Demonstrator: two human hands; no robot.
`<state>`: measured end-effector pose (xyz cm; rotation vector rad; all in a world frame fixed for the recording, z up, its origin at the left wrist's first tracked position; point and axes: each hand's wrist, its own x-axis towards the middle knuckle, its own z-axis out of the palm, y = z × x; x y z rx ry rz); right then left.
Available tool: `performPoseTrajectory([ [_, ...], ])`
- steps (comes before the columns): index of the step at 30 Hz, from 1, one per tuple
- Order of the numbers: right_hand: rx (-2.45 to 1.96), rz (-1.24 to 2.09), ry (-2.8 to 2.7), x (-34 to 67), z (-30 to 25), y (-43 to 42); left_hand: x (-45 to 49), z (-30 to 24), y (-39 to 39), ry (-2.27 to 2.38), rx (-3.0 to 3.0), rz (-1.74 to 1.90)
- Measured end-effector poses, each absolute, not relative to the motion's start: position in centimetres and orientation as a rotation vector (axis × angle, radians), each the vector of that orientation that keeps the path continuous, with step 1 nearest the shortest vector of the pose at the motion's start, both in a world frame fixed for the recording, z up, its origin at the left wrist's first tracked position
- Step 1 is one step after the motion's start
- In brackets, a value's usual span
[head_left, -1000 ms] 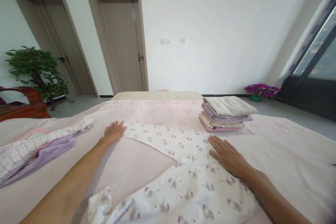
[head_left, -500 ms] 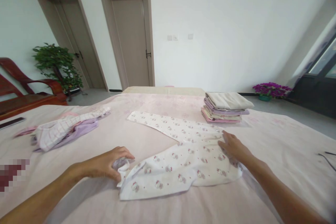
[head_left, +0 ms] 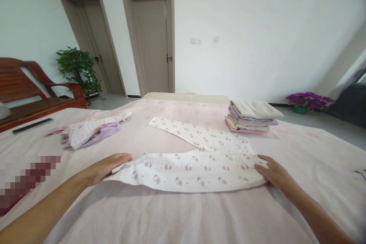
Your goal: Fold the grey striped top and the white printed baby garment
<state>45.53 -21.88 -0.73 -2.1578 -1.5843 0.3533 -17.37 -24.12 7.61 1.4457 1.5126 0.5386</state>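
Compared with half a second ago, the near leg (head_left: 185, 173) of the patterned trousers (head_left: 211, 156) has been drawn out from a curled bunch into a fairly straight strip, and the left hand (head_left: 114, 164) has gone from curving over the bunched end to holding the cuff at its outer tip. That hand grasps the cloth between thumb and fingers, though part of the grip is hidden. At the other end the right hand (head_left: 267, 169) is on the waist edge, thumb and forefinger against the fabric; whether it pinches or only presses I cannot tell. Both legs lie on the pink sheet (head_left: 185, 217), joined at the waist on the right, with the far leg (head_left: 183, 129) angled away and untouched, between a loose heap of clothes (head_left: 91, 131) and a folded stack (head_left: 253, 110). Judging by its look, the fabric is thin, light and soft, likely a knit: it should bend anywhere, slide easily over the sheet, and wrinkle rather than break. Nothing stiff would keep its shape, so a hold in the middle would probably let the ends droop; the cuff corners and waist corners seem the best places to grip, with gentle, even tension between.
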Motion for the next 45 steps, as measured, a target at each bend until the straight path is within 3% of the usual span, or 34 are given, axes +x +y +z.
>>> performPoseTrajectory([
  [4, -2.154, 0.314, -1.557, 46.0, -1.2, -21.6, -17.9, 7.8, -24.9, 1.431, 1.373, 0.411],
  [14, -2.165, 0.241, -1.583, 46.4, -1.5, -21.9, -18.0, 5.6, -26.7, 1.768, 1.381, 0.581],
  [20, -2.292, 0.253, -1.68, 46.8, -0.4, -22.6, -20.1, 5.6, -26.4, 1.98, 1.783, 0.174],
  [23, -2.411, 0.136, -1.677, 46.3, 1.2, -23.4, -18.5, 6.7, -26.0, 2.179, 2.14, 0.244],
  [27, -2.215, -0.361, -1.863, 42.8, 3.0, -23.5, -10.9, 7.5, -25.6, 1.681, 2.556, 0.491],
  [33, -1.672, -0.453, -2.315, 35.1, 1.1, -21.3, 3.0, 5.7, -24.7, 0.763, 2.851, 0.375],
  [38, -1.598, -0.461, -2.453, 33.9, -1.9, -20.9, 4.6, 3.1, -24.0, 0.645, 2.823, 0.171],
  [45, -1.708, -0.504, -2.362, 36.9, -3.1, -21.0, -3.2, 2.7, -25.1, 0.8, 2.849, 0.136],
])
